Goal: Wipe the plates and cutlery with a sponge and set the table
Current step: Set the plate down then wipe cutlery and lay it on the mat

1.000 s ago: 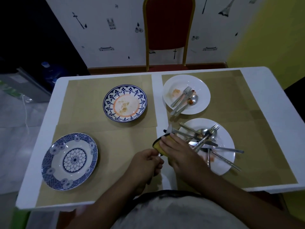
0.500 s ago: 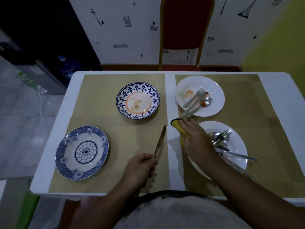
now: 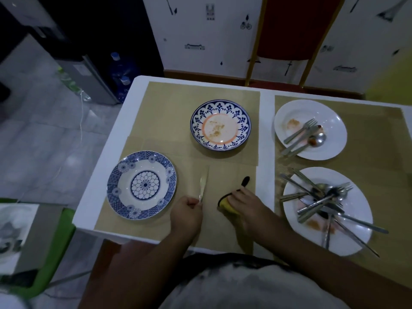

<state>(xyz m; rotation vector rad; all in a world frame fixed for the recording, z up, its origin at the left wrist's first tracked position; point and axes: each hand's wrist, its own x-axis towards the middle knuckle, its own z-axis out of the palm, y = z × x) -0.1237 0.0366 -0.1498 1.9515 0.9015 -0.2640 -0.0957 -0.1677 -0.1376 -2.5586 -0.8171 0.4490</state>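
While the knife (image 3: 203, 186) is gripped by its handle in the left hand (image 3: 186, 216), its blade is pointed away from the body and held low over the mat (image 3: 214, 230); whether it touches the mat cannot be told. It is judged that a place is being laid here, since the blue plate (image 3: 142, 186), just left of that hand, looks clean and the knife is lined up along its right side.

The sponge (image 3: 226, 205) is grasped under the curled fingers of the right hand (image 3: 247, 207) and pressed to the mat, just right of the left hand. It is probably rested there so that it is ready for the next piece.

Right of the right hand, a heap of cutlery (image 3: 323, 197) is piled on the near white plate (image 3: 356, 206), where smears are seen; that pile is taken to be the unwiped stock. Beyond the hands, crumbs are seen in the ringed plate (image 3: 196, 123), and a fork and spoon are left on the stained far white plate (image 3: 330, 123). Most of the wiping is thus judged undone. All of it is carried on the white surface (image 3: 95, 197).
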